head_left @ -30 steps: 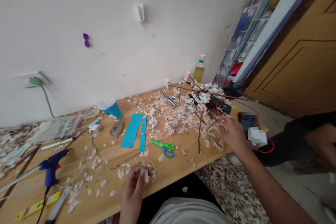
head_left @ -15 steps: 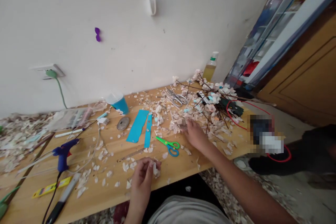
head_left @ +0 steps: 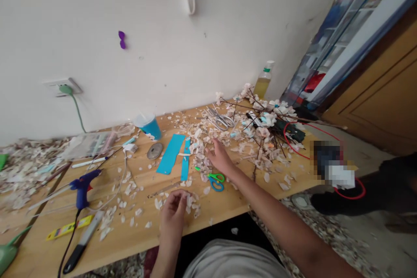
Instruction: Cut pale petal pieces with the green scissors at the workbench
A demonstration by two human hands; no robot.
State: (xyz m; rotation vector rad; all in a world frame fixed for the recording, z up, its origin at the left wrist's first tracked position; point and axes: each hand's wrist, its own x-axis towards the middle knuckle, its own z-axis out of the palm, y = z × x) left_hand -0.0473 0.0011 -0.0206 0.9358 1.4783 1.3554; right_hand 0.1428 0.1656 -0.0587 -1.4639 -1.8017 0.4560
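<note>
My left hand (head_left: 173, 210) is near the front edge of the wooden table, fingers curled and thumb pressed to them; what lies in the pinch is too small to make out. A small cluster of pale petals (head_left: 194, 206) sits right beside its fingertips. My right hand (head_left: 221, 158) reaches over a heap of whitish petals (head_left: 202, 166), thumb and index finger apart, holding nothing that shows. Green and blue scissors (head_left: 216, 181) lie just below it, their blades partly covered by petals. Two blue strips (head_left: 171, 154) lie to the left.
Metal scissors (head_left: 222, 120), twigs with pale blossoms (head_left: 269, 118) and a bottle (head_left: 262, 82) stand or lie at the back right. Leftward are a blue cup (head_left: 150, 128), a round metal lid (head_left: 154, 151), a glue gun (head_left: 83, 189) and a utility knife (head_left: 83, 243). Another person's leg (head_left: 374, 195) shows at right.
My right hand has moved left across the heap, and petals now cover part of the green scissors. More petals lie by my left hand, which stays about where it was. The view has shifted slightly.
</note>
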